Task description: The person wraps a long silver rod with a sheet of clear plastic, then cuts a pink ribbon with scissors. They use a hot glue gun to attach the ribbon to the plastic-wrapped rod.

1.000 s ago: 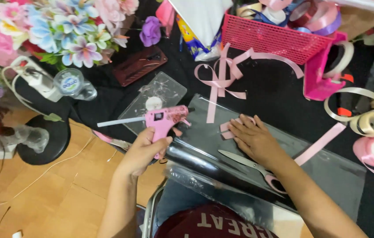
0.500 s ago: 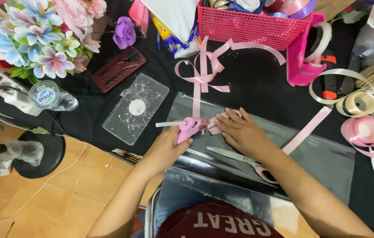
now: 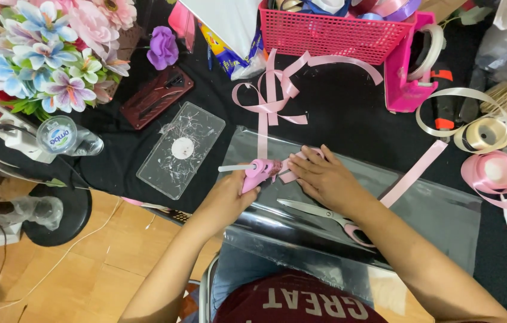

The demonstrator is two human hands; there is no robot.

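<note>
Left hand [image 3: 225, 198] is closed around a pink glue gun [image 3: 257, 173], nozzle end pointing right at a small folded pink ribbon piece [image 3: 293, 169], a white glue stick poking out the back to the left. Right hand [image 3: 324, 179] lies flat and open, fingers [image 3: 310, 157] pressing down on that ribbon piece, gripping nothing. Gun tip and ribbon piece look to be touching or just about; cannot tell for sure. Both hands work over a sheet of clear cellophane [image 3: 439, 209] spread on the black table [image 3: 349, 101]. Scissors [image 3: 325, 215] with a pink handle lie on the cellophane just below the right hand, partly under the forearm. A pink ribbon bow [image 3: 271, 98] with loose tails sits above the hands, near a pink basket [image 3: 334, 33]. A long pink ribbon strip [image 3: 415, 173] runs diagonally to the right of the right hand. Further right: a cream ribbon roll [image 3: 483, 133] and a pink ribbon roll [image 3: 492, 172], plus a pink tape dispenser [image 3: 406, 66] beside the basket. Left of the glue gun lies a clear phone case [image 3: 182, 149], streaked with glue threads, and above it a dark red case [image 3: 156, 97]. Artificial flowers [image 3: 44, 54] fill the top left corner, a capped bottle [image 3: 68, 137] below them.
</note>
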